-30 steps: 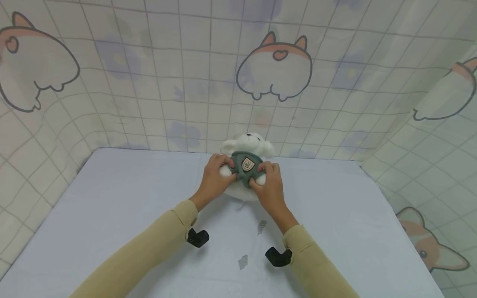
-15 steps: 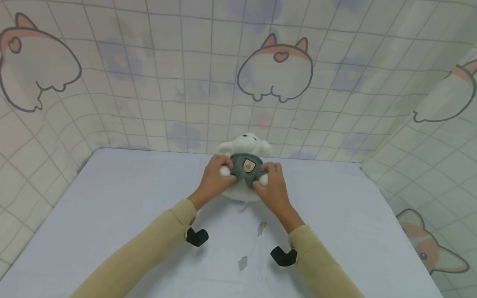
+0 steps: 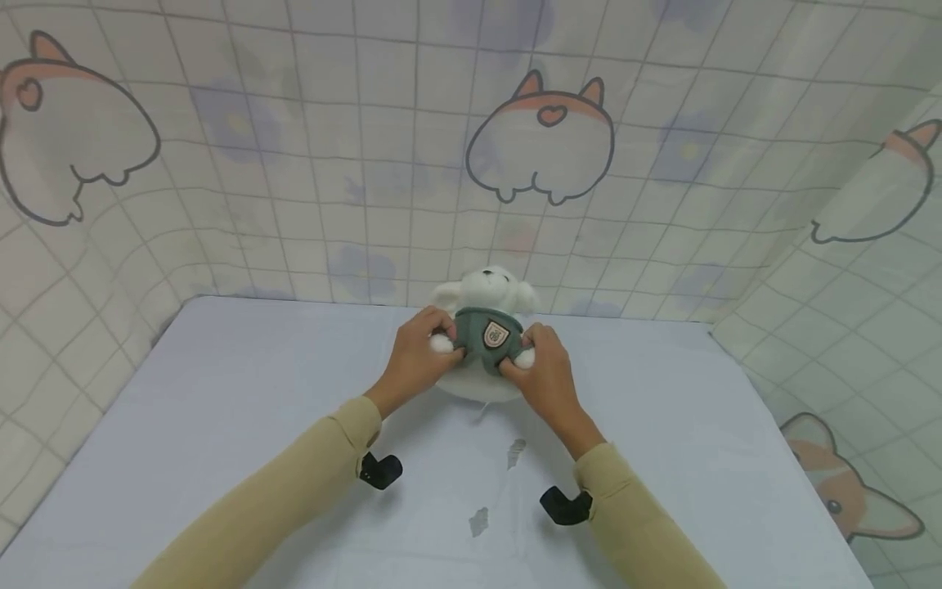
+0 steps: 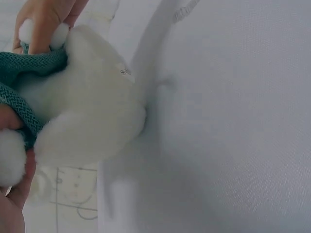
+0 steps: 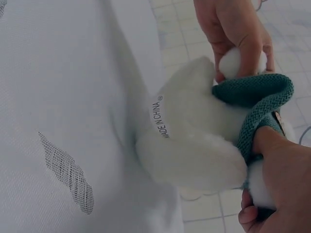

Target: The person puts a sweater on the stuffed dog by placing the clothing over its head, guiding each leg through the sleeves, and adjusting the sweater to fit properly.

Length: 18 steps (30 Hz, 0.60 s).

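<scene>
A white plush toy animal (image 3: 489,288) in a green knitted sweater (image 3: 474,329) with a shield badge (image 3: 495,334) sits at the table's far edge, face tilted up. My left hand (image 3: 417,352) grips the sweater's sleeve and the toy's arm on the left side. On the opposite side my right hand (image 3: 549,375) holds the other sleeve and arm, thumb in front. White paw ends poke out at both hands. From below, the right wrist view shows the plush body (image 5: 189,141), the loose sweater hem (image 5: 260,97) and a printed tag (image 5: 159,116).
A white-covered table (image 3: 280,368) spreads out in front, with two grey patches on its cover, one being a grey mark (image 3: 479,522). Behind it hangs a checked curtain (image 3: 412,164) with cartoon dogs. A black wrist mount (image 3: 567,505) juts inward from the right sleeve.
My right hand has shifted to the right and my left hand slightly left, so the sweater is stretched wider. The badge has moved a little right.
</scene>
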Tool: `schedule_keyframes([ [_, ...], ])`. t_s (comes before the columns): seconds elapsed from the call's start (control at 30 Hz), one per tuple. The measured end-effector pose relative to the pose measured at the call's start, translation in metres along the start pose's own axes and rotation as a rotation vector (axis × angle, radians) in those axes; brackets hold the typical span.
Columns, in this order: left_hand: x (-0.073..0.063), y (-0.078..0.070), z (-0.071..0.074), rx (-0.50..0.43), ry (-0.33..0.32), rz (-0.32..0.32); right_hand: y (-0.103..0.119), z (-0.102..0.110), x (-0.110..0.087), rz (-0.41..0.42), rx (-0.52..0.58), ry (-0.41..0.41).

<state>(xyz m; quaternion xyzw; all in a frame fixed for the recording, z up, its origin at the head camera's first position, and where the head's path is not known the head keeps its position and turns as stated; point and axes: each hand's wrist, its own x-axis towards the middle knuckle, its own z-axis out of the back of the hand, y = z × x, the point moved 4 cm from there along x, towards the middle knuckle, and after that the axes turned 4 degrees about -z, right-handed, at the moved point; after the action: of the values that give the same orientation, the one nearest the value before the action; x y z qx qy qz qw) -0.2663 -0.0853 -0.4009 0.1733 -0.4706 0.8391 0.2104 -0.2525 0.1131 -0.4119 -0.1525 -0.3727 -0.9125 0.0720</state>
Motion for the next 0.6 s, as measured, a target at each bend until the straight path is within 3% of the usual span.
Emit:
schedule_keyframes([
  [0.4,-0.002,0.004,0.008,0.019,0.008,0.053,0.000,0.007,-0.002,-0.005,0.142,0.058],
  [0.6,-0.004,0.008,0.012,0.037,0.028,0.110,0.000,0.003,-0.002,-0.015,0.181,0.096],
])
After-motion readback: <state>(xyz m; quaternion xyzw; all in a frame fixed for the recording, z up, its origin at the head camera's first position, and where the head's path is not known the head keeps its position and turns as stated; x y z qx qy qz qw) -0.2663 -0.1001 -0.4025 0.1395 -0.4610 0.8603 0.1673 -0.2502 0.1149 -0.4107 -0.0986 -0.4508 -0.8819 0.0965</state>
